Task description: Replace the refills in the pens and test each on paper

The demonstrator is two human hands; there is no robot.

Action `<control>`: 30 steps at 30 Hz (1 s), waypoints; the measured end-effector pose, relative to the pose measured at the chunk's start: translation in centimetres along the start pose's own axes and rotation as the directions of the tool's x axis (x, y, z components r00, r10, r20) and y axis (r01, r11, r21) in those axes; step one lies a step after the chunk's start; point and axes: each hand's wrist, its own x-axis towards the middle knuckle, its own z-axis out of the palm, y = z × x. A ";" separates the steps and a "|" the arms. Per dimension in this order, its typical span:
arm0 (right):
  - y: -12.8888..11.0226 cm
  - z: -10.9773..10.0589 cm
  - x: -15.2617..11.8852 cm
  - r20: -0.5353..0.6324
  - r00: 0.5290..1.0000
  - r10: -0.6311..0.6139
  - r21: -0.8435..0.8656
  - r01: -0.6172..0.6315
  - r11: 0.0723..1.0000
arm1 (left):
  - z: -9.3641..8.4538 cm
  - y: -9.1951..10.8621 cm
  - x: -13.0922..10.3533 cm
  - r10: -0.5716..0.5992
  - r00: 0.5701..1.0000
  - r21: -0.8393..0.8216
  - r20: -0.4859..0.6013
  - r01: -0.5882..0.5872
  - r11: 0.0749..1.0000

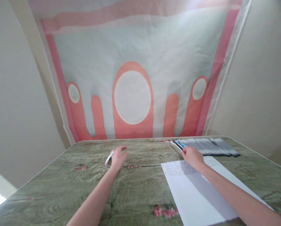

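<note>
On the left part of the table, my left hand [119,158] rests with its fingers apart, just right of a white pen [109,157] with pinkish marks. My right hand [192,156] is closed at the left end of a row of pens [212,147], its fingertips at the near ends of a few blue and dark pens [179,145]. Whether it grips one of them is hard to make out. Under my right wrist lies a white sheet of paper [197,194] with handwriting along its top.
The table [131,188] has a green wood-grain cover with printed pink flowers. Behind its far edge hangs a pink and white patterned cloth [133,44]. Plain walls stand at left and right.
</note>
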 end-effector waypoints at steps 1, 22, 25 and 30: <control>-0.2 0.1 0.2 0.007 1.000 0.003 -0.031 -0.003 1.000 | -0.1 -0.3 -0.1 -0.021 1.000 0.079 -0.007 0.021 0.997; -0.1 1.5 0.7 -0.062 0.997 -0.042 -0.121 0.034 0.992 | -2.0 -2.4 0.0 -0.357 0.933 0.249 0.034 0.338 0.907; -0.4 0.9 0.5 -0.113 0.987 -0.116 -0.105 0.104 0.989 | -2.4 -3.6 0.9 -0.344 0.935 0.129 0.086 0.332 0.935; -2.3 0.1 -0.4 -0.137 0.958 -0.252 0.009 0.256 0.967 | -2.3 -4.6 1.5 -0.224 0.969 0.060 0.105 0.219 0.974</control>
